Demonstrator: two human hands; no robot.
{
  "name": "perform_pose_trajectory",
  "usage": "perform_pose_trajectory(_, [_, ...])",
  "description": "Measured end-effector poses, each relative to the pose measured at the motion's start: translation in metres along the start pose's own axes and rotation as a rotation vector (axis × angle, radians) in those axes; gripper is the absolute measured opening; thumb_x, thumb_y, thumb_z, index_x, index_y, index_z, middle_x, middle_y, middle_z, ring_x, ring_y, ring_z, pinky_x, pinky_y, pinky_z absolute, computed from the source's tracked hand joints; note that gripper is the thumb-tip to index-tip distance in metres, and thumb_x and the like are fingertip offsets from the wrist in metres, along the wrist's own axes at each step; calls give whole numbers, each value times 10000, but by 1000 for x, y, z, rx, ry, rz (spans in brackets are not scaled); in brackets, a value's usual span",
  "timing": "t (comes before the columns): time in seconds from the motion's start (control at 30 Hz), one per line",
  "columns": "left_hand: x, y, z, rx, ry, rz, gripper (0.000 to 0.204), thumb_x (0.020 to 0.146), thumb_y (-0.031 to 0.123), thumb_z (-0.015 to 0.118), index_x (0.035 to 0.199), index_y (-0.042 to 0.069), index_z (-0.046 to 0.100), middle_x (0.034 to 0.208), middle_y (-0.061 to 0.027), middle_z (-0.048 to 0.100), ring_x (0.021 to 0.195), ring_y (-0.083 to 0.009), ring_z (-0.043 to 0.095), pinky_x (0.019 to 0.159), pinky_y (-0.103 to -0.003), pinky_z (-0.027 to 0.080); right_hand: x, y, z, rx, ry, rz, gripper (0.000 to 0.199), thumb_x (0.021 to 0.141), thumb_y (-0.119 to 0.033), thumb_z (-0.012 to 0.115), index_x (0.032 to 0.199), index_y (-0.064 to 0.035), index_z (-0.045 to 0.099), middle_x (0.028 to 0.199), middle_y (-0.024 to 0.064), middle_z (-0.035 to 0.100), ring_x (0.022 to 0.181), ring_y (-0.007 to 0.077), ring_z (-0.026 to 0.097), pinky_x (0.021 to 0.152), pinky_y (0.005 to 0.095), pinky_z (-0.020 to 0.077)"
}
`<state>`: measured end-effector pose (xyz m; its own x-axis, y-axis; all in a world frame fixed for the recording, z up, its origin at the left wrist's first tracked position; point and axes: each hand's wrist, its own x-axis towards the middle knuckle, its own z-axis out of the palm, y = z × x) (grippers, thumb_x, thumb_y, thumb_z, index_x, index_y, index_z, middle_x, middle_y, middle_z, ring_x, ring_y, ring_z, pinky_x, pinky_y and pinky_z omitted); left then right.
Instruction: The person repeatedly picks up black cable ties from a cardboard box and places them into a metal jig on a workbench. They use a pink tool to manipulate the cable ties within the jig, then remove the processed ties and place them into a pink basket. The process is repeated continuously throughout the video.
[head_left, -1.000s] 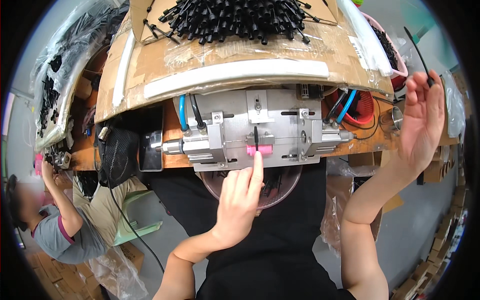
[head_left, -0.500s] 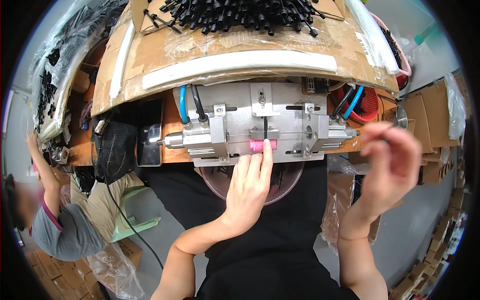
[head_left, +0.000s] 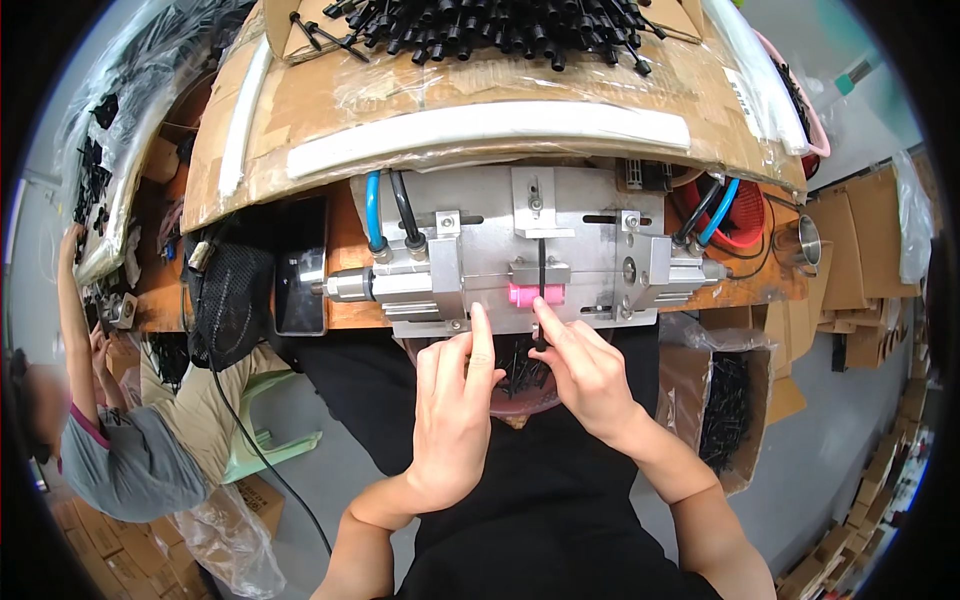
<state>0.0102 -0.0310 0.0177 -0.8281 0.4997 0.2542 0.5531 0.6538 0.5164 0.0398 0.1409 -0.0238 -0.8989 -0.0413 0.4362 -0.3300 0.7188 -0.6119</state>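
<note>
- Black mesh bag [head_left: 232,300], beyond and left of the left hand;
- Left hand [head_left: 450,415], index finger extended toward the silver metal fixture [head_left: 490,200], other fingers bent; cannot tell whether they hold anything;
- Bright pink cylindrical block [head_left: 522,295], just beyond and between both hands;
- Slim black rod [head_left: 541,263], crossing the block;
- Right hand [head_left: 596,385], pinching the rod's near end;
- Brown cardboard box [head_left: 755,425], right of that hand.
</note>
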Motion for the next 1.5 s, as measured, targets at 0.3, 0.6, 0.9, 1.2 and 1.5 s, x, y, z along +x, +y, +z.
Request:
perform_pose_trajectory(0.3, [73, -8, -51, -61, 146, 161, 690, 730, -30, 734, 1384, 47, 528, 1056, -124, 565, 985, -310, 505, 874, -383, 441, 62, -7, -59, -209, 197, -202, 549, 776, -106, 777, 1291, -25, 602, 1078, 147, 665, 923, 322, 654, 772, 366, 546])
perform_pose_trajectory(0.6, [318, -37, -34, 375, 350, 423, 526, 1021, 428, 351, 1496, 204, 386, 1544, -109, 358, 1441, -354, 256, 1168, -553, 132, 270, 83, -75, -610, 252, -237, 559, 1008, -338, 480, 1476, -56, 362, 1520, 165, 377, 1432, 343, 310, 1146, 531, 267])
perform_pose_trajectory(0.9, [265, -30, -46, 417, 398, 543, 500, 1006, 369, 463, 1490, 255, 411, 1575, -102, 298, 1463, -378, 203, 1153, -604, 108, 233, 84, -109, -404, 19, -292, 548, 1006, -330, 503, 1489, -111, 367, 1554, 154, 325, 1452, 322, 270, 1189, 451, 208])
perform_pose_trajectory(1.2, [-18, -32, 135, 91, -982, 214, 359, 976, 287, 521, 884, -3, 711, 965, -184, 701, 932, -343, 670, 771, -429, 566, 233, 50, -134, -274, 167, -432, 95, 859, -64, 658, 936, -9, 663, 889, 99, 624, 895, 284, 603, 768, 371, 485])
perform_pose_trajectory(1.5, [-75, -61, 182, 67, -1322, 74, 382, 987, 328, 507, 1020, 7, 712, 1061, -228, 687, 1028, -386, 664, 863, -488, 536, 283, 44, -88, -604, 45, -765, 243, 751, -131, 757, 956, -75, 641, 927, 75, 561, 963, 251, 561, 830, 374, 464])
